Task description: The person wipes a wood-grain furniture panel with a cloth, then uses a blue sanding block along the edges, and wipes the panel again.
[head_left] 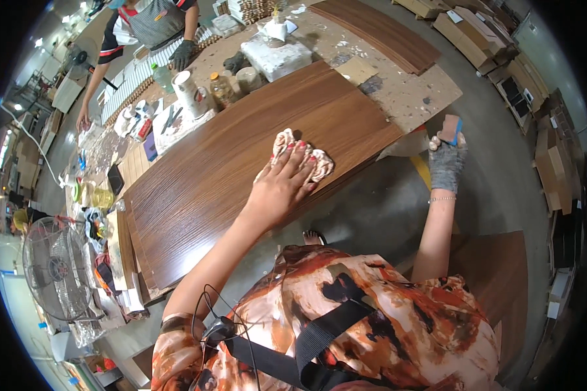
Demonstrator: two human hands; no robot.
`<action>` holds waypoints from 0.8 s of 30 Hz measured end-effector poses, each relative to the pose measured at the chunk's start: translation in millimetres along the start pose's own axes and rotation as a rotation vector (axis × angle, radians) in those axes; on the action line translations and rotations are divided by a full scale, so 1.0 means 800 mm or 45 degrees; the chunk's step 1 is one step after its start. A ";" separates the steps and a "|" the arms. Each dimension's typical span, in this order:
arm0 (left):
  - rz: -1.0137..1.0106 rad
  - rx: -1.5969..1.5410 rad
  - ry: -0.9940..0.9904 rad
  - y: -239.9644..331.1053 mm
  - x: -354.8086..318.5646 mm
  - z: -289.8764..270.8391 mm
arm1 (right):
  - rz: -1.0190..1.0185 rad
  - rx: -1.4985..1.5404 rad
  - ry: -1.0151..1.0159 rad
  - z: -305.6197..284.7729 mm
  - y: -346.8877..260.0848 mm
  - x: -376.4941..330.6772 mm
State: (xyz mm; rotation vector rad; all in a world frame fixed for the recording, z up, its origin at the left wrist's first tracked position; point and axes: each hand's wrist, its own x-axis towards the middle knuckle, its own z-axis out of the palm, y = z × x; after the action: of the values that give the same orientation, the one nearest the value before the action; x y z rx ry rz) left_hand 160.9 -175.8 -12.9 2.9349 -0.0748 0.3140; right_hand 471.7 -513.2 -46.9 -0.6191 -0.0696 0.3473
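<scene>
A long dark brown wood-grain panel (241, 150) lies across the workbench. My left hand (282, 184) presses flat on a crumpled pale cloth (318, 161) near the panel's front edge, fingers spread over it. My right hand (446, 156), in a grey fingerless glove, is raised off to the right of the panel's end, over the floor. It grips a small brown block with a blue edge (451, 129).
Bottles, a white jug (188, 91), jars and a white slab (275, 55) crowd the bench behind the panel. Another person in a striped apron (151, 23) works at the far side. A fan (53, 267) stands at left. More panels (378, 32) lie at the back.
</scene>
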 end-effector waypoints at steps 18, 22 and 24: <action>0.029 -0.200 0.194 0.061 0.130 0.067 | -0.026 -0.068 -0.023 -0.022 0.027 0.029; -0.234 -0.180 0.210 0.036 0.057 0.042 | 0.050 -0.049 -0.087 0.008 0.053 0.055; -0.380 -0.175 0.247 0.022 0.010 0.025 | 0.117 -0.070 -0.114 0.028 0.074 0.074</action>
State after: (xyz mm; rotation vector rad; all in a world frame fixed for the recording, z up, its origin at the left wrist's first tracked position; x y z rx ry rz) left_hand 171.8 -197.2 -27.3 2.7116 0.3501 0.5197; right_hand 506.1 -436.2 -65.4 -0.6621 -0.1371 0.4635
